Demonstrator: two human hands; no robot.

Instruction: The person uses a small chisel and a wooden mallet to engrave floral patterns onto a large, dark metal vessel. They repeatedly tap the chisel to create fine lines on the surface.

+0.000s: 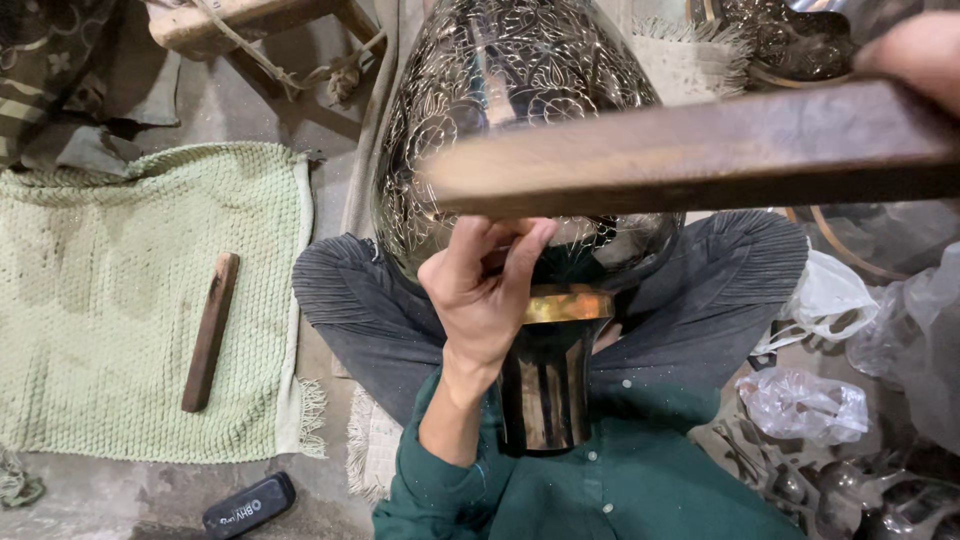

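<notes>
While the left hand (487, 290) presses its fingers (520, 250) against the lower belly of a large engraved metal vase (510, 90), closed round something too hidden to name, the right hand (915, 50) shows only as a blurred edge at the top right corner, gripping the end of a long wooden stick (700, 150) that runs across the front of the vase. The vase lies on its side in the person's lap, its belly pointing away and its dark fluted neck (545, 385) with a brass band (568, 303) resting against the green shirt (620, 480). What is inside the vase cannot be seen. Crossed legs in grey trousers (350, 300) cradle it. To the left a pale green mat (110, 300) lies on the floor with a short wooden bar (210, 330) on it, and a black case (250, 505) sits just below the mat's corner. To the right lie crumpled clear plastic bags (805, 400), their contents unclear, beside more metalware (880, 500).
</notes>
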